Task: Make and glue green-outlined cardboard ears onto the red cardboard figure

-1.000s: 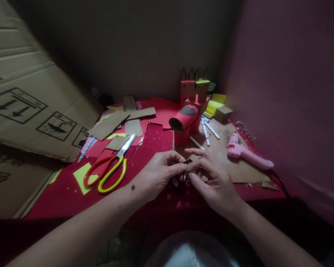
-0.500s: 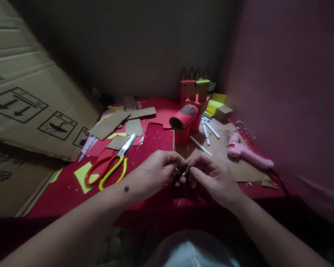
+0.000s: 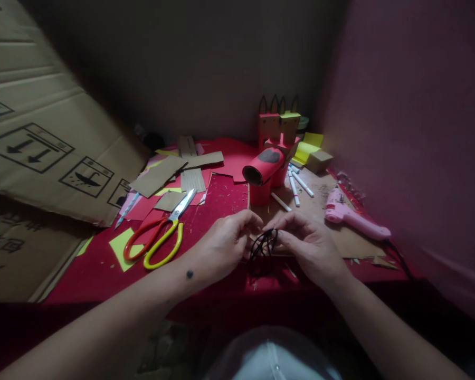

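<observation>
A loose bundle of thin black cord (image 3: 264, 245) hangs in loops between my two hands, just above the table's front edge. My right hand (image 3: 306, 243) pinches the cord between thumb and fingers. My left hand (image 3: 231, 240) is closed at the left side of the loops, with its fingertips partly hidden behind them. Just beyond my hands stands a red paper-covered cardboard figure (image 3: 260, 192) with a tube on top that bears a black patch. Scissors (image 3: 163, 235) with one red and one yellow handle lie open to the left of my left hand.
Cardboard scraps (image 3: 158, 177) and coloured paper cover the back left of the red-clothed table (image 3: 229, 198). White markers (image 3: 295, 187) and a pink glue gun (image 3: 354, 221) lie on a cardboard sheet (image 3: 340, 245). Small eared cardboard figures (image 3: 269, 126) stand behind. A large carton (image 3: 39, 153) flanks the left.
The black cord has spread from a tight dark bunch into wider visible loops. My hands have shifted slightly, and the whole view has moved a little.
</observation>
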Demonstrator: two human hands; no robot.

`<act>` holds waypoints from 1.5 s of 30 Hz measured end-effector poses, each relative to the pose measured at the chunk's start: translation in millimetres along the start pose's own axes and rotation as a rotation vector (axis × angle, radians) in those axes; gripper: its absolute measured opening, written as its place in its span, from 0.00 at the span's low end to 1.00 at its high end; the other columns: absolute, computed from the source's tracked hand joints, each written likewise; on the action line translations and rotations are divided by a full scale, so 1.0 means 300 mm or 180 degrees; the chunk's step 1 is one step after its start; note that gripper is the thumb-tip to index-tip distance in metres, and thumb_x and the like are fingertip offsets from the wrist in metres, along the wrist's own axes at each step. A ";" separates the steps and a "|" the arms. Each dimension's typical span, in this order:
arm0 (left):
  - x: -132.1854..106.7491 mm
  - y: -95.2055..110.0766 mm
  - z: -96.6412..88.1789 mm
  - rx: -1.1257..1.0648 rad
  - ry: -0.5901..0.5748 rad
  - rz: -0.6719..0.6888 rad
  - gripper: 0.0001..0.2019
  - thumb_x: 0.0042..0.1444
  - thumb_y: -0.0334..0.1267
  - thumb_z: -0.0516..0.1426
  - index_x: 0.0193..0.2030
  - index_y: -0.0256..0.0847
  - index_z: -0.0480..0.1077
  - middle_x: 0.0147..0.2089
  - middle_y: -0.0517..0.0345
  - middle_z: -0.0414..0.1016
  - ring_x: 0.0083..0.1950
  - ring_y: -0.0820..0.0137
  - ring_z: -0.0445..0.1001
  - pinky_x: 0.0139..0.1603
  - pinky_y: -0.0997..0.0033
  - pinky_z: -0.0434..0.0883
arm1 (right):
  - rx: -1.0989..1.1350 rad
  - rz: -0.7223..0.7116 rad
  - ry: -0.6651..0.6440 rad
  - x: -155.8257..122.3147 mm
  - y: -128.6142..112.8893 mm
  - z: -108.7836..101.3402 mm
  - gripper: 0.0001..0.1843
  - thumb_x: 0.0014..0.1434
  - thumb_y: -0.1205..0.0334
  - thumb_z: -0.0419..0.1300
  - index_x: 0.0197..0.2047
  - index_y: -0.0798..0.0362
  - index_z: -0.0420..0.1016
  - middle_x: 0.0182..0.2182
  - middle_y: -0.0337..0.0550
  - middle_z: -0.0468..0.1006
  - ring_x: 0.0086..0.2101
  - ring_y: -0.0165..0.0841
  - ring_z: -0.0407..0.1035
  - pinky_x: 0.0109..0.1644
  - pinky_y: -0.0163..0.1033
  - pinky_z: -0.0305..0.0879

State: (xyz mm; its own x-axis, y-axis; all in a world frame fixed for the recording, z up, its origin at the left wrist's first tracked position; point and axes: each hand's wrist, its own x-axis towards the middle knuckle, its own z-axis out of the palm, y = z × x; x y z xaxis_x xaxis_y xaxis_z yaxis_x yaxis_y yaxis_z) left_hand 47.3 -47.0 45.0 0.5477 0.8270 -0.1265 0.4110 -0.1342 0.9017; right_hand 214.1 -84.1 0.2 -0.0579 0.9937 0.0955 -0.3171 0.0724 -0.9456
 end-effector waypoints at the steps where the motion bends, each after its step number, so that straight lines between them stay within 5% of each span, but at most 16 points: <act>1: 0.000 -0.002 0.004 -0.0016 -0.0005 -0.0007 0.09 0.56 0.29 0.49 0.41 0.41 0.68 0.33 0.58 0.73 0.32 0.70 0.71 0.32 0.73 0.68 | 0.0065 0.0005 0.0005 -0.001 0.002 -0.001 0.04 0.52 0.63 0.64 0.31 0.52 0.72 0.29 0.37 0.76 0.28 0.26 0.72 0.33 0.33 0.73; 22: 0.008 -0.016 0.035 -0.0352 -0.0265 -0.0009 0.09 0.50 0.30 0.56 0.40 0.38 0.71 0.34 0.56 0.75 0.34 0.68 0.74 0.34 0.72 0.69 | 0.0874 0.0144 -0.0117 0.008 -0.009 -0.041 0.08 0.49 0.65 0.65 0.30 0.51 0.68 0.30 0.38 0.77 0.31 0.33 0.75 0.26 0.33 0.71; 32: 0.005 -0.034 0.051 -0.0573 -0.0282 -0.0170 0.08 0.54 0.32 0.54 0.41 0.38 0.67 0.27 0.59 0.73 0.23 0.73 0.70 0.22 0.76 0.67 | 0.0825 0.0247 -0.0091 0.011 -0.029 -0.049 0.04 0.50 0.64 0.64 0.29 0.50 0.72 0.30 0.38 0.76 0.30 0.30 0.74 0.24 0.28 0.69; 38: -0.010 -0.011 0.023 -0.0797 -0.0630 -0.0539 0.10 0.57 0.31 0.48 0.41 0.34 0.68 0.20 0.59 0.71 0.15 0.78 0.61 0.17 0.79 0.60 | 0.0830 0.0280 -0.0050 0.010 -0.035 -0.046 0.04 0.49 0.64 0.66 0.28 0.50 0.73 0.30 0.37 0.76 0.28 0.28 0.74 0.24 0.27 0.69; 45: -0.015 -0.029 0.014 -0.0984 -0.1021 -0.0773 0.06 0.51 0.33 0.56 0.35 0.35 0.68 0.17 0.63 0.67 0.14 0.78 0.59 0.15 0.81 0.57 | 0.0903 0.0283 -0.0068 0.015 -0.032 -0.046 0.06 0.47 0.64 0.67 0.28 0.51 0.73 0.28 0.38 0.77 0.29 0.30 0.75 0.23 0.26 0.69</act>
State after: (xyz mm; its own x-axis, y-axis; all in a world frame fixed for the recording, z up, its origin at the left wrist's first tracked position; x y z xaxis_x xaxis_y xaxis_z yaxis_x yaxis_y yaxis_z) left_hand 44.3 -51.8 36.1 0.6794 0.5984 -0.4246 0.3458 0.2492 0.9046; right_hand 230.1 -79.2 5.4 -0.1161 0.9929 0.0256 -0.5617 -0.0444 -0.8261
